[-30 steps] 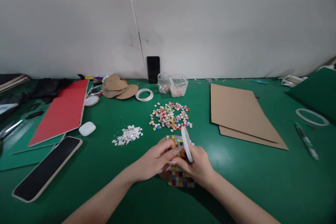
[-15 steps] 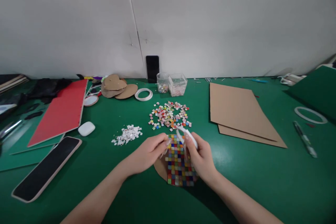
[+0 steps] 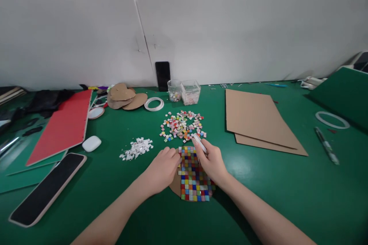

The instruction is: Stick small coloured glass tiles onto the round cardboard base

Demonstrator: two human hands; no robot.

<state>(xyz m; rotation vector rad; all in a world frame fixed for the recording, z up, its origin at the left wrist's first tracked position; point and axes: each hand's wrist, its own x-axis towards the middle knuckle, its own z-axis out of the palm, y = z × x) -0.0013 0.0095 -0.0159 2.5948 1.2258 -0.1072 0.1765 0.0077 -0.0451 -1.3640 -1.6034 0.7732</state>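
Observation:
A cardboard piece covered with a grid of small coloured mosaic tiles (image 3: 194, 183) lies on the green mat in front of me. My left hand (image 3: 163, 168) rests on its left edge with fingers curled and fingertips pressed on the tiles. My right hand (image 3: 211, 160) is closed on a white tape ring (image 3: 199, 142), held edge-on over the upper right part of the tile grid. Just beyond lies a loose heap of coloured tiles (image 3: 181, 126). A small pile of white scraps (image 3: 137, 147) sits to the left.
Two cardboard sheets (image 3: 255, 120) lie to the right, with a pen (image 3: 326, 150) and a white ring (image 3: 332, 120) beyond. Two clear cups (image 3: 184, 92), a tape ring (image 3: 153, 104) and cardboard cutouts (image 3: 125, 95) stand behind. On the left are a red board (image 3: 61, 124), an earbud case (image 3: 91, 143) and a phone (image 3: 47, 189).
Both hands have moved down onto the tiled piece. The tape ring went from upright and face-on to low and edge-on. My left hand went from pinching at the ring to pressing on the tiles.

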